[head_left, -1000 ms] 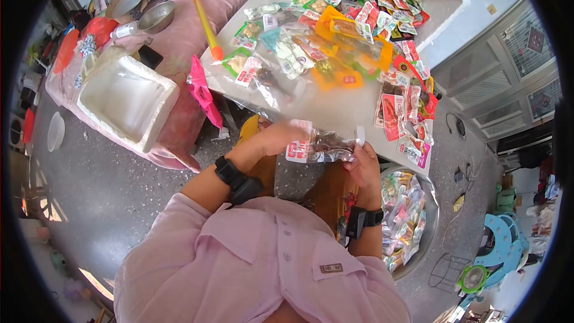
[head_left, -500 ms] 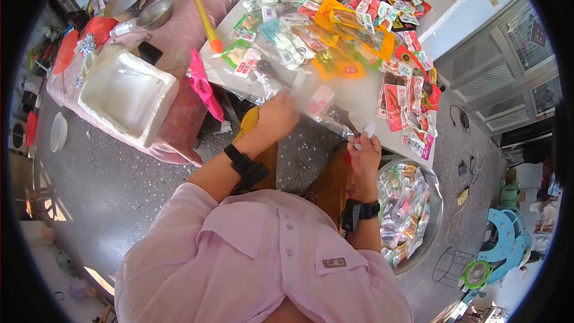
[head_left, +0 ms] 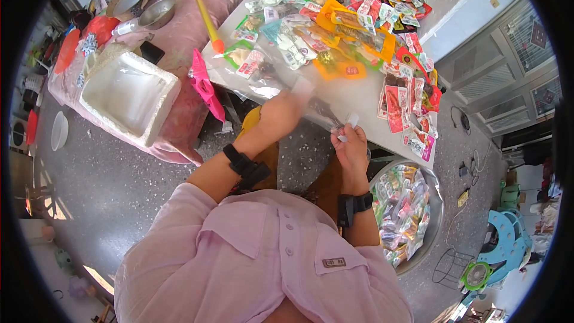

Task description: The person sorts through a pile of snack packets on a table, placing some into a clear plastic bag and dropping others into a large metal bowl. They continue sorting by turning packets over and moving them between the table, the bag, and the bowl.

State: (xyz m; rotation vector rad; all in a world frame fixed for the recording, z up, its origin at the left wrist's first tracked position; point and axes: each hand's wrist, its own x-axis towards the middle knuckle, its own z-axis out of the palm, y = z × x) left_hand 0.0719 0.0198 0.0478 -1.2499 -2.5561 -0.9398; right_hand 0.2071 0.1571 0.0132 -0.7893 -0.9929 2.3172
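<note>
At the near edge of the white table (head_left: 373, 125), my left hand (head_left: 281, 113) is blurred, its fingers curled by one end of a clear packet with a dark strip inside (head_left: 323, 110). What exactly those fingers grip is smeared by motion. My right hand (head_left: 351, 143) pinches the other end of this packet, beside a small white piece (head_left: 353, 119). Another clear packet with a red-and-white label (head_left: 250, 64) lies just beyond my left hand. Orange snack packets (head_left: 341, 69) and red-labelled packets (head_left: 396, 107) lie farther back and to the right.
A metal basin (head_left: 437, 215) full of packets stands on the floor at right. On the pink-covered surface at left is a white foam box (head_left: 128, 93). A pink bag (head_left: 206, 87) hangs by the table, near a yellow-orange tube (head_left: 206, 19). A green fan (head_left: 476, 275) stands lower right.
My right hand has moved left and slightly up with the packet end, closer to my left hand. The left hand has shifted slightly; the packet between them is less stretched out.
</note>
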